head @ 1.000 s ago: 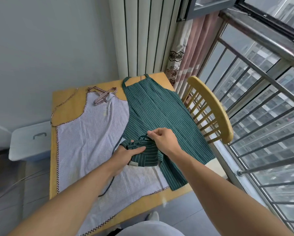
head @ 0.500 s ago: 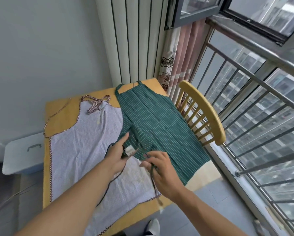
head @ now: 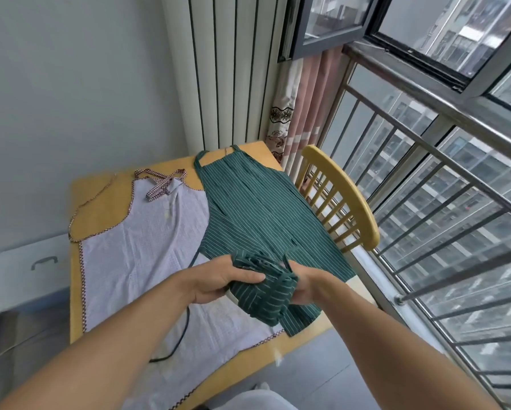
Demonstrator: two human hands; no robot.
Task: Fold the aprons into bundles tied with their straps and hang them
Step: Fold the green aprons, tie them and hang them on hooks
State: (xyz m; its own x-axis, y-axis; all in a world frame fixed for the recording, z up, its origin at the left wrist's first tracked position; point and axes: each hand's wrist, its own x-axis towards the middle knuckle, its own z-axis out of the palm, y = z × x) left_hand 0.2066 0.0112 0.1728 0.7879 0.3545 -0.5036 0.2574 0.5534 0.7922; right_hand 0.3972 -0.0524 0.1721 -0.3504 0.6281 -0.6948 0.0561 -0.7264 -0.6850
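I have a green striped bundle [head: 263, 294] pinched between both hands just above the near right part of the bench [head: 100, 202]. My left hand [head: 221, 279] is closed over its left side with the thumb across the top; my right hand [head: 304, 284] is closed on its right end, where a dark strap [head: 286, 261] loops up. I cannot tell whether that strap is knotted. If it isn't, my guess is the folds will spring open the moment either grip slackens.

The bundle sits over the lower edge of a second green striped apron [head: 257, 214] lying flat, and I cannot tell whether the two are separate pieces. Lifting could drag the flat one towards the bench edge by the wooden chair [head: 346, 196].

A thin dark cord [head: 183, 329] trails from under my left hand across the white checked apron [head: 141, 250] beside it; a snag there would pull that apron askew or off the near edge.
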